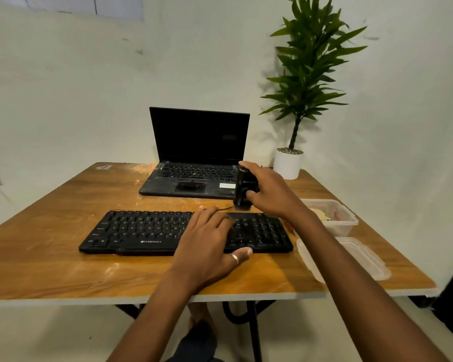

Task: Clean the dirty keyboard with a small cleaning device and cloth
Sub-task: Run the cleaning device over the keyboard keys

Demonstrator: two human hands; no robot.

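Two hands are in play. My left hand (207, 239) lies flat with straight fingers on the right-centre keys of the black full-size plastic keyboard (141, 231), which sits across the middle of the worn wooden table (63, 270). My right hand (270, 192) is wrapped around the small black upright handheld cleaning device (242, 189), just behind the keyboard's far edge and in front of the open black laptop (194, 158). I cannot tell whether its base touches the table.

I judge this to be the start of the device pass, with the keyboard steadied and the tool in hand. Next I need to bring its working end down onto the keys. The clear plastic tub (343, 220) on the right holds something pale, possibly the cloth.
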